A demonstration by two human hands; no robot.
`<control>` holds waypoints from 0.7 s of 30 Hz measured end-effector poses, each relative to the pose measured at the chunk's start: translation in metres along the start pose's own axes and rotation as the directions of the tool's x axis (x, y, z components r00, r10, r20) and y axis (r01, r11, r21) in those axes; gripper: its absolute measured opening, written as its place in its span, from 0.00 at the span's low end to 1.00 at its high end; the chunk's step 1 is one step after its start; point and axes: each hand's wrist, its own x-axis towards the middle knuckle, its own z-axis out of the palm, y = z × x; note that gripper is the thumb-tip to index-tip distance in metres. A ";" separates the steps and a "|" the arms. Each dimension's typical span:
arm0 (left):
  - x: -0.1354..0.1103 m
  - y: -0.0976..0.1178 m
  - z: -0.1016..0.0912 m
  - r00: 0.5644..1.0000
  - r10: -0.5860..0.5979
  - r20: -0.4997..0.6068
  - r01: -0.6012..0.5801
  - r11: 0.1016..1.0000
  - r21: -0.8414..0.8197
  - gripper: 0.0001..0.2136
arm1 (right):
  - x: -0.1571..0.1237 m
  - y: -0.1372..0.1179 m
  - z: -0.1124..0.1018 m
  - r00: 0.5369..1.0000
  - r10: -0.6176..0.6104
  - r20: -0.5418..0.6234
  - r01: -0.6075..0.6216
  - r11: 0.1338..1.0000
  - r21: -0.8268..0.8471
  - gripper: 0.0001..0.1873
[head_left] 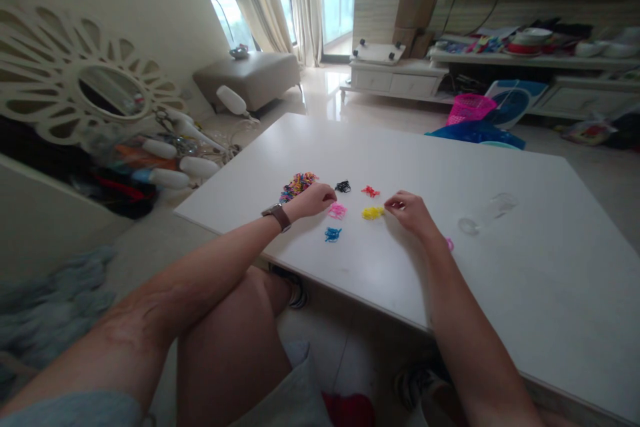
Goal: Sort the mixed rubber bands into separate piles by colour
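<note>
Nearest you on the white table (370,267) sits the blue pile (333,235). Just past it, your right hand (411,210) has fingers bent, tips close together at the yellow pile's (371,213) edge, and your left hand (316,199) curls by the pink pile (337,211); can't tell if either grips anything. Red (371,191) and black (343,185) piles lie beyond.
</note>
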 end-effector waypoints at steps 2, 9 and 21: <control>-0.002 -0.002 0.000 1.000 -0.012 -0.017 0.012 0.999 -0.042 0.08 | 0.000 0.004 -0.004 0.999 0.000 0.049 0.000 1.000 0.002 0.06; -0.008 -0.005 0.007 0.997 -0.080 -0.014 0.074 0.960 -0.270 0.13 | -0.004 0.005 -0.004 0.988 -0.009 0.152 0.010 1.000 -0.008 0.09; 0.000 0.027 0.006 0.999 -0.038 0.000 0.035 0.927 -0.374 0.15 | 0.000 -0.035 0.033 0.964 -0.257 -0.066 0.255 0.966 -0.032 0.06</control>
